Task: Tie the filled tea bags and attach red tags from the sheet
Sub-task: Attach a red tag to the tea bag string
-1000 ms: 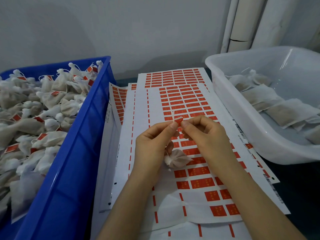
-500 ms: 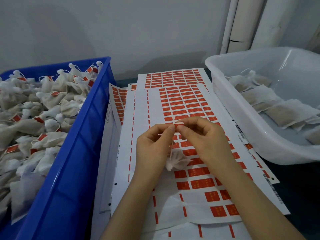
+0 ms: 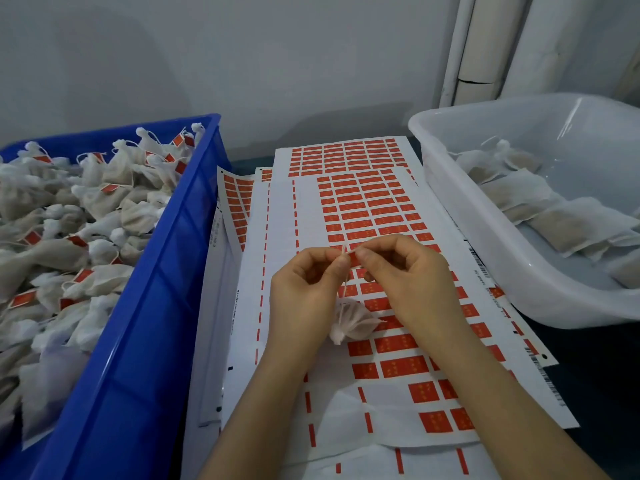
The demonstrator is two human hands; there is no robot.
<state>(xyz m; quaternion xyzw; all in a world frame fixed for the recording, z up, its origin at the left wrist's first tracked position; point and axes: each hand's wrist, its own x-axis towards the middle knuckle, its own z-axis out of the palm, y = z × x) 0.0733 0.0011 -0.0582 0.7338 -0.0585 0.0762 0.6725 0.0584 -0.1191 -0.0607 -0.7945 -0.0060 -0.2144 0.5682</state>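
Fingertips of my left hand (image 3: 304, 289) and right hand (image 3: 412, 278) are pinching a red tag (image 3: 354, 258) onto the string; the tea bag (image 3: 351, 322) is dangling below. Blue bin (image 3: 138, 341) is holding many finished; a few untied are waiting in the white tub (image 3: 485, 237).

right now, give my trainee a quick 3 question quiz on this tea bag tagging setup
1. True or false: the tea bag hanging by its string below the hands lies inside the blue crate.
2. Multiple choice: the flat bags with no tags lie in A) the blue crate, B) the white tub, C) on the tag sheet.
3. Fill in: the left hand and right hand pinch a red ____ at the string's top end.

Key: 1 false, it hangs over the tag sheet; 2 B; 3 tag.
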